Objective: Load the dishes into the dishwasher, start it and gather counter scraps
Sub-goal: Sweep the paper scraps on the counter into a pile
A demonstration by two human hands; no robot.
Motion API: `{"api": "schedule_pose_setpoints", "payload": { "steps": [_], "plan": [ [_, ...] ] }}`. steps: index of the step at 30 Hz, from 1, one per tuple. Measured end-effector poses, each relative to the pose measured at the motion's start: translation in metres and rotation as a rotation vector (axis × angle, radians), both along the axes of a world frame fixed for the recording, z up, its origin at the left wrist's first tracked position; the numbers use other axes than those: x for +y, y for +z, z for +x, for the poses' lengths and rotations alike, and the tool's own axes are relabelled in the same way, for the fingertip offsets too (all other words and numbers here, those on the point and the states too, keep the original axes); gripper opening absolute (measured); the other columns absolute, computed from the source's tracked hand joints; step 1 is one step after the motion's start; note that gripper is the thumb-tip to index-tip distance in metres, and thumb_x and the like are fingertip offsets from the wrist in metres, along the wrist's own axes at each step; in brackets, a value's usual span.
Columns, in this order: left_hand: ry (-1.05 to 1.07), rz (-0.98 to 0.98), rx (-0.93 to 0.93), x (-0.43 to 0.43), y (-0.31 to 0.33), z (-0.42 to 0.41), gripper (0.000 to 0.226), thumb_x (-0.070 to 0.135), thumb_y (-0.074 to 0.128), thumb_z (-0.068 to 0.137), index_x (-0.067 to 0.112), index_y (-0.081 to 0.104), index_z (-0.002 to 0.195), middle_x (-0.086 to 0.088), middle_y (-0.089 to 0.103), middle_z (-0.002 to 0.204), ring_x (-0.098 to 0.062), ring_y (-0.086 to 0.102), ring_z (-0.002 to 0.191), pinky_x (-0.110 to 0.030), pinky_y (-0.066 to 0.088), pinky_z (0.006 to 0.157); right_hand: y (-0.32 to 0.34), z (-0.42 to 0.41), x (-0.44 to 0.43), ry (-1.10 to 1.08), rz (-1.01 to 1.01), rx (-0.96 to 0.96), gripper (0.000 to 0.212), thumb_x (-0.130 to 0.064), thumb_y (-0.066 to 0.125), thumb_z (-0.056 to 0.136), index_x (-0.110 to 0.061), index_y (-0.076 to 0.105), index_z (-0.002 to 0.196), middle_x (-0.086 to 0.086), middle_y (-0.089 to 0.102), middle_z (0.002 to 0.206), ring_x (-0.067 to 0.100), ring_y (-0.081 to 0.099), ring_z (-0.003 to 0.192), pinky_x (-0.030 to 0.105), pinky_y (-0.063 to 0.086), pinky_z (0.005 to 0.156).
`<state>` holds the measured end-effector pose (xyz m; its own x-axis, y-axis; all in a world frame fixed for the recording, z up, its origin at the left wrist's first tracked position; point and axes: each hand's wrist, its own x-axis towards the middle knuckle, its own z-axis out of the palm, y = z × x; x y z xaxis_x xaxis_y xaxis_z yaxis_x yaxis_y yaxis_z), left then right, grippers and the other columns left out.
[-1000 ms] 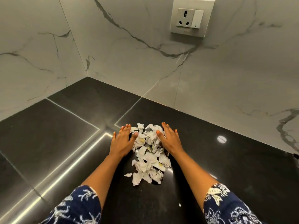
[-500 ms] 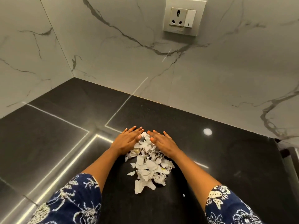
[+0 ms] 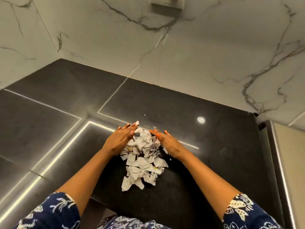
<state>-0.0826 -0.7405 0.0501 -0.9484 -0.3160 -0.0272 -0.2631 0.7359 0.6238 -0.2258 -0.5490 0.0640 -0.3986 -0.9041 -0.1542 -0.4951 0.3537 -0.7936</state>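
Two flat, spread hands, left hand and right hand, flank the paper scraps on black table, touching pile's far end.

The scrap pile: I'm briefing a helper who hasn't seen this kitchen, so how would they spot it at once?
Find the glossy black counter that runs below the white marble wall. Near its middle, between the left hand and the right hand, lies the scrap pile. It is a heap of torn, crumpled white paper, the only pale clutter on the dark surface.
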Motion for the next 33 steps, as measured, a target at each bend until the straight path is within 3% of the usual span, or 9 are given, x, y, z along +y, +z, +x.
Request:
{"api": "schedule_pose_setpoints", "payload": {
  "steps": [6,9,14,18,21,23,27,30,33],
  "plan": [
    [0.151,0.186,0.113,0.027,0.000,0.023,0.111,0.092,-0.005,0.065,0.026,0.028,0.147,0.019,0.020,0.146,0.001,0.013,0.138,-0.016,0.004,0.109,0.003,0.025,0.039,-0.372,-0.219,-0.319,0.098,-0.095,0.015,0.062,-0.040,0.037,0.139,-0.022,0.031,0.143,-0.005,0.026,0.131,0.021,0.017,0.110],
    [0.243,0.187,0.134,0.041,-0.008,0.031,0.105,0.089,-0.005,0.070,0.027,0.026,0.148,0.012,0.022,0.153,0.000,0.013,0.140,-0.019,0.004,0.113,-0.003,0.044,0.038,-0.475,-0.268,-0.294,0.109,-0.096,0.010,0.060,-0.032,0.031,0.145,-0.016,0.029,0.148,-0.005,0.022,0.132,0.020,0.015,0.108],
    [0.317,0.122,0.140,0.051,-0.012,0.026,0.103,0.087,-0.003,0.073,0.022,0.025,0.149,0.005,0.023,0.155,-0.006,0.015,0.144,-0.030,0.008,0.119,-0.005,0.064,-0.007,-0.411,-0.196,-0.119,0.112,-0.093,-0.002,0.061,-0.026,0.016,0.149,-0.007,0.014,0.156,0.006,0.010,0.143,0.023,0.006,0.112],
    [0.391,0.216,0.235,0.052,-0.009,0.029,0.094,0.084,0.009,0.078,0.024,0.030,0.147,0.011,0.021,0.153,-0.002,0.012,0.142,-0.034,0.006,0.119,0.002,0.052,-0.024,-0.447,-0.251,-0.184,0.076,-0.069,0.012,0.088,-0.023,0.027,0.147,0.000,0.024,0.154,0.014,0.023,0.141,0.033,0.018,0.116],
    [0.517,0.063,0.175,0.022,-0.010,0.031,0.056,0.051,0.033,0.097,0.021,0.037,0.145,0.010,0.027,0.151,-0.008,0.017,0.143,-0.039,0.005,0.117,0.015,0.007,-0.039,-0.494,-0.258,-0.112,0.048,-0.037,0.030,0.102,-0.007,0.050,0.133,0.011,0.048,0.139,0.022,0.042,0.130,0.023,0.031,0.102],
    [0.607,-0.053,0.081,-0.018,-0.014,0.043,0.044,0.026,0.042,0.099,0.016,0.041,0.142,-0.002,0.033,0.152,-0.017,0.022,0.144,-0.046,0.010,0.118,0.016,-0.028,-0.064,-0.351,-0.103,0.004,0.044,-0.032,0.032,0.102,-0.003,0.050,0.130,0.015,0.046,0.140,0.026,0.038,0.133,0.027,0.027,0.104],
    [0.590,-0.188,-0.027,-0.061,-0.018,0.063,0.046,0.022,0.044,0.098,0.019,0.039,0.144,-0.002,0.031,0.154,-0.019,0.019,0.145,-0.048,0.011,0.117,0.002,-0.061,-0.119,0.033,0.215,0.244,0.052,-0.041,0.024,0.102,-0.018,0.025,0.148,-0.002,0.011,0.158,0.013,0.004,0.145,0.044,-0.004,0.116],
    [0.563,-0.234,-0.069,-0.057,-0.016,0.060,0.048,0.025,0.042,0.099,0.020,0.036,0.146,0.001,0.026,0.156,-0.018,0.015,0.146,-0.046,0.007,0.116,0.000,-0.057,-0.123,0.217,0.233,0.316,0.051,-0.041,0.020,0.102,-0.022,0.017,0.150,-0.008,0.006,0.158,0.009,-0.001,0.145,0.043,-0.009,0.115],
    [0.501,-0.224,-0.063,-0.051,-0.015,0.066,0.048,0.023,0.044,0.099,0.020,0.036,0.146,0.002,0.026,0.156,-0.017,0.014,0.146,-0.042,0.007,0.118,0.003,-0.036,-0.099,0.362,0.233,0.232,0.049,-0.040,0.019,0.103,-0.023,0.021,0.149,-0.010,0.008,0.157,0.004,0.000,0.143,0.038,-0.011,0.115]
  ]
}}
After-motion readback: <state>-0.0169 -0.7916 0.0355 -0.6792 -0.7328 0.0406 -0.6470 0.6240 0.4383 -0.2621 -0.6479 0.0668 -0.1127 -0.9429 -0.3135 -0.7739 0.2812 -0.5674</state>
